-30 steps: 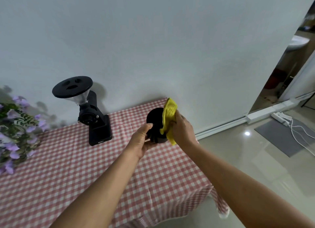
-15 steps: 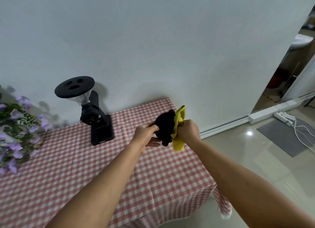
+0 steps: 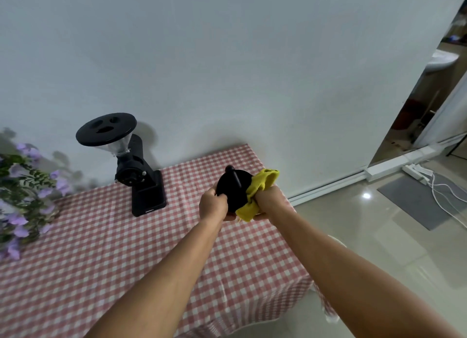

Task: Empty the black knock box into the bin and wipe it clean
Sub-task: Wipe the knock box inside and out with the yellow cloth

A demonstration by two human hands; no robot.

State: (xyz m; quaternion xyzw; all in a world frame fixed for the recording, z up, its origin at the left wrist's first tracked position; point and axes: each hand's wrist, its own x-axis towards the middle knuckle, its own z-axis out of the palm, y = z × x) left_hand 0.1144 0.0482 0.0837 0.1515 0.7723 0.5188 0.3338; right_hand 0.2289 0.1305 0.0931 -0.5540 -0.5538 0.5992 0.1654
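Head cam | knock box mid-frame between hands | left hand grips rim | right hand bunches yellow cloth against it

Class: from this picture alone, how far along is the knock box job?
Done, probably: emptying, since wiping is under way; no bin is in view to confirm. In hand: the left hand grips the black knock box above the checked table while the right hand holds a yellow cloth against it. Left: finishing the wipe, setting it down.
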